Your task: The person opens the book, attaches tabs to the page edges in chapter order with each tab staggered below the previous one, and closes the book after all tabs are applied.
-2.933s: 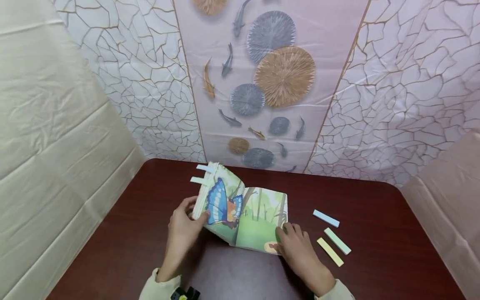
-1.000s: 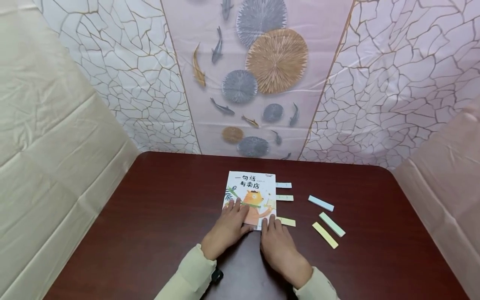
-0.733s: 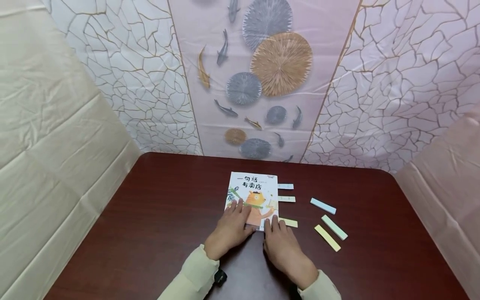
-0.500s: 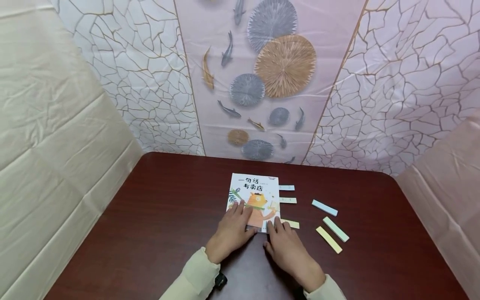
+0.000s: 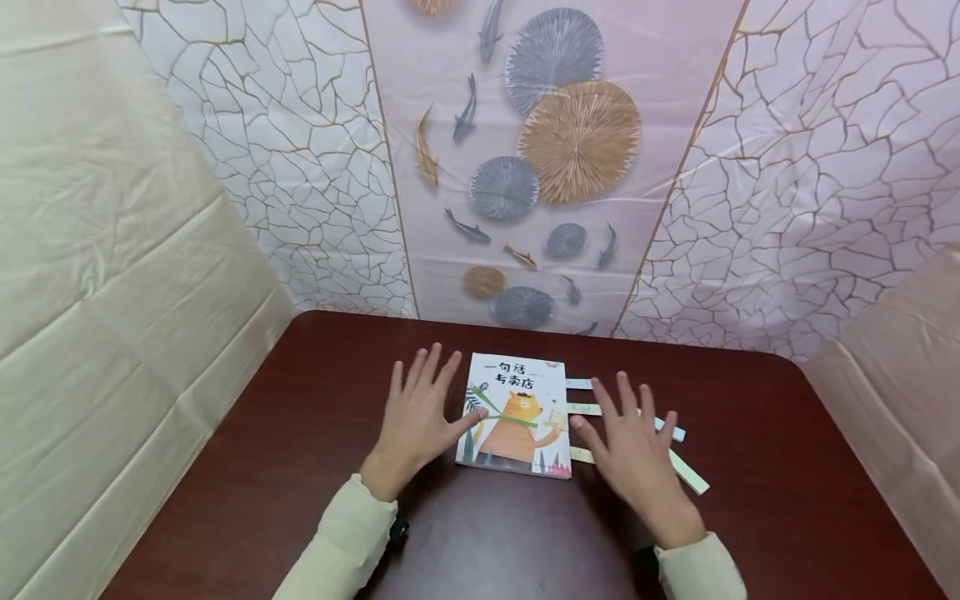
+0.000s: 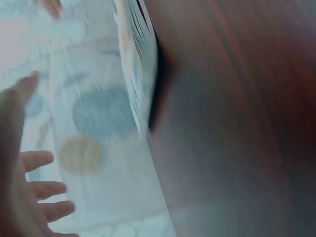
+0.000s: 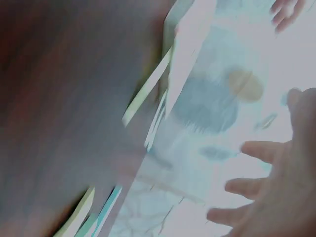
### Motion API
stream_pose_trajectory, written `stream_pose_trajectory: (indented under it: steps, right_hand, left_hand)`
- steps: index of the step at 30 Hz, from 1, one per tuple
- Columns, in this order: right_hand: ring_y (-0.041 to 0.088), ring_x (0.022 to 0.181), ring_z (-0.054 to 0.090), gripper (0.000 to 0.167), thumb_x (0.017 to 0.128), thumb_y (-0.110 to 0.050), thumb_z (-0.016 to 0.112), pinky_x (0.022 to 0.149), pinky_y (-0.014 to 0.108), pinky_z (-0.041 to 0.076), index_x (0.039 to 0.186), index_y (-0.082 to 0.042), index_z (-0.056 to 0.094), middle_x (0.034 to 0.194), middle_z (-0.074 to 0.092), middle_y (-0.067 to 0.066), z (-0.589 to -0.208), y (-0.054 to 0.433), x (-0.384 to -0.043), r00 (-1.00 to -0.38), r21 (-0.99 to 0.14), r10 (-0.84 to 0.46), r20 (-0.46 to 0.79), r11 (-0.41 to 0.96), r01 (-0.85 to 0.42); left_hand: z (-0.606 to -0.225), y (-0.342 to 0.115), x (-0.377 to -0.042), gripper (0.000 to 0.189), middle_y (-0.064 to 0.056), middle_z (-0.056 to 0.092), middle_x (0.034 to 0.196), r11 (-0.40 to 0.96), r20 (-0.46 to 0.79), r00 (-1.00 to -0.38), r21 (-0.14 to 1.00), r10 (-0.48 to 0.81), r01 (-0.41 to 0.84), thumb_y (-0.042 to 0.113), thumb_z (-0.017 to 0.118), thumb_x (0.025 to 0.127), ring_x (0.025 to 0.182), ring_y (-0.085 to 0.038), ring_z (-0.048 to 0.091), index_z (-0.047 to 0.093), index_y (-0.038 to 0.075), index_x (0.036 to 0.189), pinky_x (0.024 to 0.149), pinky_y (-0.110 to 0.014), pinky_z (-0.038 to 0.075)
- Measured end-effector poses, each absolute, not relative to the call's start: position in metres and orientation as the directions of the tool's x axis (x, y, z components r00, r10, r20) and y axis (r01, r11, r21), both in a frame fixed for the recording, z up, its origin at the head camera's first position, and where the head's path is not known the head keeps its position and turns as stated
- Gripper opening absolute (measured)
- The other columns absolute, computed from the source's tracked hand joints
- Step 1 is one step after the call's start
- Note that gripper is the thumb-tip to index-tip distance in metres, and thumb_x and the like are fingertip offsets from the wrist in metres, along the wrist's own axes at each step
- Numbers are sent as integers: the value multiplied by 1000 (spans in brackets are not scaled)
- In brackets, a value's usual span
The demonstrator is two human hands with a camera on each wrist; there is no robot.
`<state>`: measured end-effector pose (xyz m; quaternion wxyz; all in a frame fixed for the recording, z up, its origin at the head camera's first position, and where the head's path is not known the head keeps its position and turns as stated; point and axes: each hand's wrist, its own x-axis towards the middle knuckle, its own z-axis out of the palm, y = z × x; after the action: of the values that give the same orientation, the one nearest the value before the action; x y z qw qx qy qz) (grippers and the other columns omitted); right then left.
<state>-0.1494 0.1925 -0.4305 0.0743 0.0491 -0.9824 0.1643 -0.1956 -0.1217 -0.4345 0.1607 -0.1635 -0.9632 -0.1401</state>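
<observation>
A closed picture book (image 5: 517, 446) lies flat on the dark table, an orange cat on its white cover. Blue, green and yellow sticky tabs (image 5: 582, 409) stick out from its right edge. My left hand (image 5: 417, 417) is raised at the book's left side, fingers spread and holding nothing. On the other side my right hand (image 5: 637, 454) hovers with spread fingers over the tabs and the loose sticky-note pads. In the right wrist view the fingers (image 7: 247, 187) are apart from the book. Part of the blue pad (image 5: 670, 429) and green pad (image 5: 690, 473) shows; the yellow pad is hidden behind the right hand.
The dark red-brown table (image 5: 315, 400) has rounded far corners. A patterned cloth backdrop (image 5: 517, 242) stands behind it, and plain beige cloth (image 5: 150, 333) hangs at the left side. The loose pads lie right of the book.
Earlier the book was open in both hands; then it lay closed with both hands resting on it. Now both hands have lifted off and moved apart, fingers spread.
</observation>
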Motion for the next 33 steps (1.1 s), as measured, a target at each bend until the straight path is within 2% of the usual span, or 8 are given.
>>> stream_pose_trajectory:
  steps: [7,13,20,33]
  right_hand:
    - [65,152,5,91,101,-71,52,103,92,-1,168,-17,26,171,13,31,-436,223,-175,-975,-334,21,222,941,-56]
    - [67,152,3,98,96,-73,59,103,92,-1,169,-17,25,171,12,32,-441,231,-191,-973,-344,35,228,938,-47]
    - [67,152,-4,97,96,-75,55,101,93,-5,170,-20,23,172,10,32,-449,233,-194,-969,-306,17,247,950,-62]
    - [65,152,-11,98,96,-78,52,100,92,-12,170,-20,22,172,4,31,-451,236,-193,-968,-291,28,248,955,-47]
  left_hand:
    - [-439,-147,-220,104,-14,26,173,959,373,-905,106,205,261,86,54,86,161,-38,19,30,26,168,125,-68,11]
    - [-444,-159,-234,107,-14,18,175,968,314,-932,111,179,223,90,49,86,161,-41,14,27,26,169,124,-70,6]
    - [-447,-170,-240,107,-14,19,175,979,311,-943,118,120,164,92,47,85,161,-43,15,26,29,169,122,-73,7]
    - [-447,-167,-240,105,-14,18,176,980,322,-939,114,119,163,91,46,86,161,-43,13,26,30,169,122,-73,3]
